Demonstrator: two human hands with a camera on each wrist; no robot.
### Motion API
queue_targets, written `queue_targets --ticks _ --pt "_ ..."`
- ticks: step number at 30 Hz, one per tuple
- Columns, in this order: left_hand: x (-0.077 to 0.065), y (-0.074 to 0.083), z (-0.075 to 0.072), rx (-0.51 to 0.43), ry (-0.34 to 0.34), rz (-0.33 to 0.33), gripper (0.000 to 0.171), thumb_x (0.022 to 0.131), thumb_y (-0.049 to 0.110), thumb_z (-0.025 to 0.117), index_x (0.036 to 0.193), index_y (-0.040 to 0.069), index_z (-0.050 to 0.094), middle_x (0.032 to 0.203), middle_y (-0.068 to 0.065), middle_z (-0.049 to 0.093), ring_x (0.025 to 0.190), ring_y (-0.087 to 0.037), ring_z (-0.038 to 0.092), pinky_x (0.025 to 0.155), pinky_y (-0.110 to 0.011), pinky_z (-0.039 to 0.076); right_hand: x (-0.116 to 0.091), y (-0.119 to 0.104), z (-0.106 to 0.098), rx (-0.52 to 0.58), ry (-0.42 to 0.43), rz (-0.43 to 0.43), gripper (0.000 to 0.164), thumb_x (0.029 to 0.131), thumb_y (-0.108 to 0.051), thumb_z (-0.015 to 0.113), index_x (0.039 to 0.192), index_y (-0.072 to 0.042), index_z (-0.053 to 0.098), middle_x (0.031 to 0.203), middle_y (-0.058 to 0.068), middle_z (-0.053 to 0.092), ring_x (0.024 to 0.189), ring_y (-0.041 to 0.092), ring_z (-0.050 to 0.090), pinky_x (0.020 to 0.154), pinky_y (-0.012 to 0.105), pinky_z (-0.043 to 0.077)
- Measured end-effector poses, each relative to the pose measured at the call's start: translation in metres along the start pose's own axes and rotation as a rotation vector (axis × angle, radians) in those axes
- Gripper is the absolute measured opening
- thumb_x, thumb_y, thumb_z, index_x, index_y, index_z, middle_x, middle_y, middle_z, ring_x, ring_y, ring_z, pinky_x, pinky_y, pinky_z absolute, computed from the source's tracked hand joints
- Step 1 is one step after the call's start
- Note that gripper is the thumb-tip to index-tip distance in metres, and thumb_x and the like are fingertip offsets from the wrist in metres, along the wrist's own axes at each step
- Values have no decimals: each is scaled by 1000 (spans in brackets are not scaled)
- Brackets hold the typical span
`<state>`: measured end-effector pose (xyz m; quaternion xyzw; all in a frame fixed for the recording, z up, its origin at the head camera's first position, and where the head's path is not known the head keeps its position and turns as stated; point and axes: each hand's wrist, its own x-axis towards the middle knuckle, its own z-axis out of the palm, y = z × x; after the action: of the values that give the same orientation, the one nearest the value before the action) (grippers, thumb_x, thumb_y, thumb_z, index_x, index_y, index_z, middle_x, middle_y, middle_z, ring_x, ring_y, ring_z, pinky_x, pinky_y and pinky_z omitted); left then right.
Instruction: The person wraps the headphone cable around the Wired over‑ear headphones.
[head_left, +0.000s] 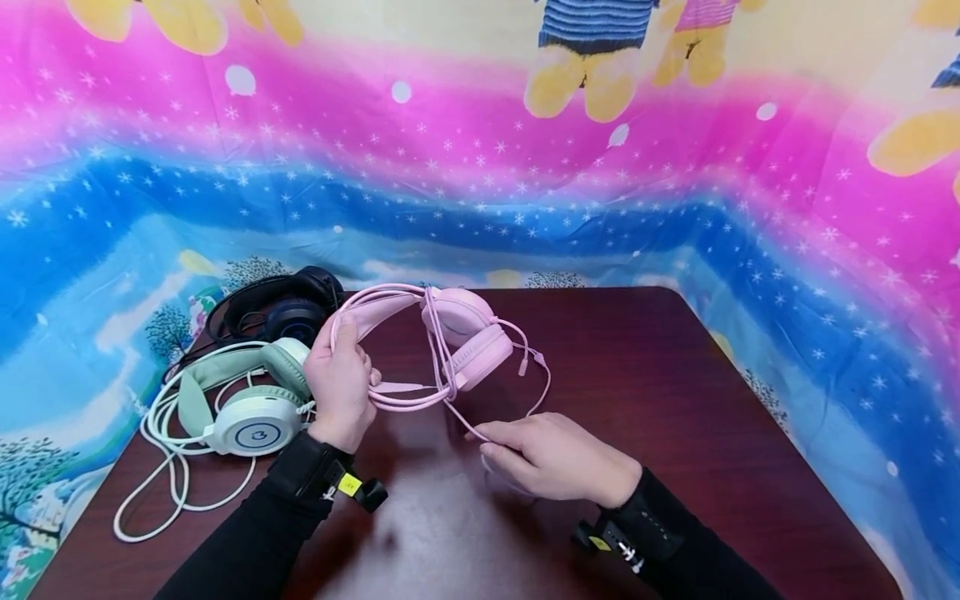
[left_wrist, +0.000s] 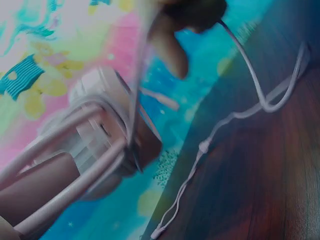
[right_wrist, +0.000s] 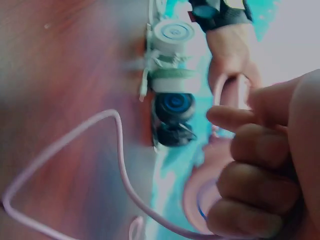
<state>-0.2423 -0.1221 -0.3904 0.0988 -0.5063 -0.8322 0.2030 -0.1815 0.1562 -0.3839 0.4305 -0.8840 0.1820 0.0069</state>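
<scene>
My left hand grips a pink headset by its headband, above the table, with the two ear cups pointing right. Pink cable is wound across the headset between band and cups, seen close up in the left wrist view. The right hand pinches a stretch of the pink cable just below and right of the cups. From there the cord runs taut to the wrapped part, while another length loops loosely down toward the table. The right hand's other fingers are curled in.
At the table's left lies a white and green headset with its white cord in loose loops. Behind it sits a black headset. The dark red wooden table meets a printed cloth at the back and sides.
</scene>
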Motion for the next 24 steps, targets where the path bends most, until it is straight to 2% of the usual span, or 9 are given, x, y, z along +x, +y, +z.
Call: queue_targets --ticks 3,6,8,13,16,18,21,23,24 --pt "1 2 -3 -1 -1 -6 25 116 33 57 130 18 71 55 10 34 41 -5 30 41 -17 33 -8 8 -13 123 -48 -19 26 116 -30 57 134 -29 75 76 -23 57 70 -8 53 75 21 54" --pt "2 3 -7 1 -1 16 30 116 32 57 138 18 71 54 10 35 41 -5 30 40 -17 33 -16 15 -26 254 -105 3 30 115 -32 61 141 -27 74 86 -21 64 66 -7 47 75 19 51" --pt "3 4 -9 6 6 25 31 116 32 57 140 19 70 54 10 35 41 -5 31 40 -17 34 -20 19 -34 300 -121 22 30 114 -31 62 141 -25 75 94 -18 68 69 -5 49 77 21 52" --pt "5 8 -15 34 -10 -18 30 116 31 56 140 18 69 54 10 34 41 -6 30 41 -18 33 -25 24 -52 295 -82 37 14 115 -30 61 118 -31 74 84 -19 60 72 -2 54 72 22 51" --pt "7 11 -18 66 -35 -38 31 117 32 55 142 18 66 54 10 34 42 -5 30 42 -18 33 -28 28 -62 298 -31 35 15 114 -26 62 108 -34 73 81 -20 60 70 0 54 69 22 50" --pt "7 13 -21 90 -43 -50 32 117 33 54 142 17 65 54 10 34 42 -6 31 42 -18 33 -31 32 -69 327 -9 28 19 114 -22 62 107 -35 74 84 -20 68 74 0 59 70 23 50" --pt "9 14 -25 119 -56 -89 30 117 32 53 141 17 64 55 11 33 43 -6 31 44 -19 32 -35 39 -77 342 16 27 23 113 -17 63 109 -36 76 89 -19 72 73 1 58 68 24 49" --pt "9 15 -26 150 -79 -128 28 118 31 52 140 17 62 56 11 33 44 -6 30 45 -19 32 -35 42 -80 309 38 31 22 113 -18 64 112 -36 77 94 -19 75 77 1 60 71 25 50" --pt "9 16 -26 170 -100 -147 27 118 30 52 140 17 61 56 11 32 44 -6 30 45 -19 32 -35 43 -81 253 68 42 21 112 -19 65 113 -37 77 95 -20 73 77 1 58 72 25 51"
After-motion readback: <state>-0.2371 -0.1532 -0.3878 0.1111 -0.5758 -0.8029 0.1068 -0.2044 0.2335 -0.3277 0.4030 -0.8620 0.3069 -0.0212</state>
